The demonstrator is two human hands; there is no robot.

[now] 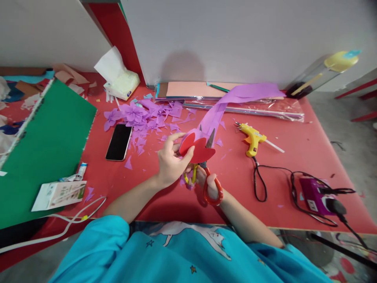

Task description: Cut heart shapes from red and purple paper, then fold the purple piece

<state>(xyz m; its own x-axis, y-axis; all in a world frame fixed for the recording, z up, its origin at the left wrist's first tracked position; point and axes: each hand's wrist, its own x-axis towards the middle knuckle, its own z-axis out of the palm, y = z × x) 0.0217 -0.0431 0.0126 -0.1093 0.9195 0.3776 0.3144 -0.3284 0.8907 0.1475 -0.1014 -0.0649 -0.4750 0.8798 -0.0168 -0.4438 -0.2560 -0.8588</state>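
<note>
My left hand (pixel 171 159) pinches a red heart-shaped paper template (pixel 196 149) together with a long purple paper strip (pixel 224 104) that trails up and away to the right. My right hand (pixel 209 184) grips scissors (pixel 207 173) with orange and yellow handles, fingers through the loops. The blades point upward and are open around the paper, just right of the red shape. Both hands hover above the red table (pixel 294 157) near its front edge.
A heap of purple paper scraps and cut flowers (pixel 147 116) lies behind a black phone (pixel 119 142). A yellow glue gun (pixel 252 138) with its black cord, a purple power strip (pixel 316 194), a green board (pixel 44 149), a tissue pack (pixel 119 78) and stacked coloured sheets (pixel 206 92) surround the work spot.
</note>
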